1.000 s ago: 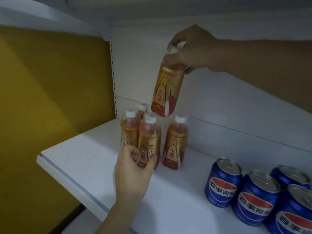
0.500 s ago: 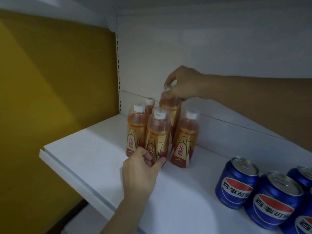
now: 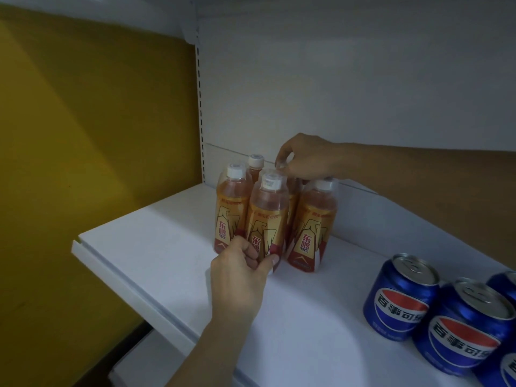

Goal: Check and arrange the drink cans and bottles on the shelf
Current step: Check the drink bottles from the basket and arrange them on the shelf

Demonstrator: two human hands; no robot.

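Several orange drink bottles with white caps stand in a tight cluster on the white shelf (image 3: 156,247). My left hand (image 3: 243,272) grips the base of the front middle bottle (image 3: 268,216). My right hand (image 3: 304,157) reaches in from the right and pinches the cap of a back bottle (image 3: 293,202), which stands mostly hidden behind the front ones. Beside them are the front left bottle (image 3: 230,208) and the front right bottle (image 3: 312,224). Several blue cola cans (image 3: 402,297) stand at the right of the shelf.
A yellow wall (image 3: 83,135) lies to the left, beyond the shelf's edge. The white back panel (image 3: 335,79) with a slotted upright rises behind the bottles. A lower shelf (image 3: 145,364) shows below the front edge.
My right hand has brought the raised bottle down into the back of the cluster, where it now stands. My left hand has stayed on the front middle bottle.
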